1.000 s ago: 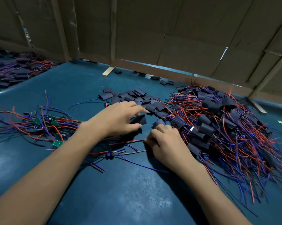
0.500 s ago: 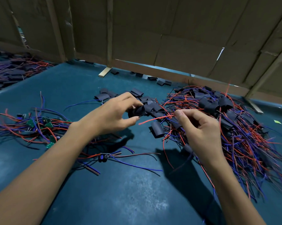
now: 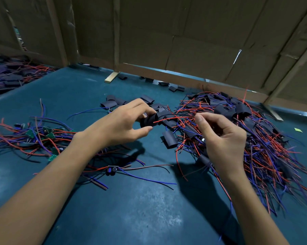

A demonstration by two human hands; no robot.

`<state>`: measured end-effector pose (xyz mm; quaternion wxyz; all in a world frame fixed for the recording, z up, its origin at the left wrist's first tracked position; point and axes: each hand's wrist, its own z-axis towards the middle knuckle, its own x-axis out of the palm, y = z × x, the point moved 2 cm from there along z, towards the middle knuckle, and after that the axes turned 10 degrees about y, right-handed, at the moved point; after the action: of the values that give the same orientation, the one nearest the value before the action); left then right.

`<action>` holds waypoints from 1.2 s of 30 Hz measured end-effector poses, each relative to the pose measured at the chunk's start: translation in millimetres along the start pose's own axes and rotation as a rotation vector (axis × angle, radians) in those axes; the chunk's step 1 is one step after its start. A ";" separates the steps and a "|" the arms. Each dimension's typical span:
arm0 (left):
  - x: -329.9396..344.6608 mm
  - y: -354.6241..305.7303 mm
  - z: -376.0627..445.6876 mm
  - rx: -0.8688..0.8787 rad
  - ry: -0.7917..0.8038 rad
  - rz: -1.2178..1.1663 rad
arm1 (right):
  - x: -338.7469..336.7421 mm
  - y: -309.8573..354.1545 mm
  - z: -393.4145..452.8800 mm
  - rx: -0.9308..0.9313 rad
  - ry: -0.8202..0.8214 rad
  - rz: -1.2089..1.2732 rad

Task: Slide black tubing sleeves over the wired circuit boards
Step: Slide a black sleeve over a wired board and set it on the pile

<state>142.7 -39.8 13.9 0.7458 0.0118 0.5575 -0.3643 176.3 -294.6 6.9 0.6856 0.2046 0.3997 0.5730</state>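
Since half a second ago: red wire tip has closed in on the sleeve mouth; both hands otherwise hold about the same raised pose. A second ago both hands were down on the table.

No readable writing or brand on anything in view.

Left hand (image 3: 126, 124): raised over the blue table (image 3: 140, 206), palm turned right, fingertips and thumb pinching a black tubing sleeve (image 3: 149, 119), its open end facing right.

Right hand (image 3: 221, 138): raised, fingers curled, thumb and forefinger pinching a red wire (image 3: 174, 119) whose free end touches the sleeve mouth. Board on that wire not visible.

Unsleeved green circuit boards (image 3: 50, 135) lie far left; loose sleeves (image 3: 113, 103) behind left hand; sleeved pile (image 3: 246, 121) right.
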 end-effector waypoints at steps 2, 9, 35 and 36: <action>0.0 -2.2 0.1 0.012 0.002 -0.004 | 1.4 -0.4 -1.1 -0.015 0.031 -0.022; 3.5 -12.9 1.1 0.092 0.033 0.017 | 12.1 3.4 -5.1 -0.142 0.113 -0.097; 2.0 -7.2 0.1 0.068 0.021 -0.027 | -5.8 9.0 -1.6 -0.210 0.100 -0.098; 2.3 -8.1 0.4 0.077 0.013 -0.012 | -3.2 9.6 -1.7 -0.224 0.126 -0.103</action>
<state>138.8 -47.2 15.3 0.7391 0.0395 0.5478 -0.3901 168.9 -295.5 14.0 0.7061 0.0697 0.3854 0.5899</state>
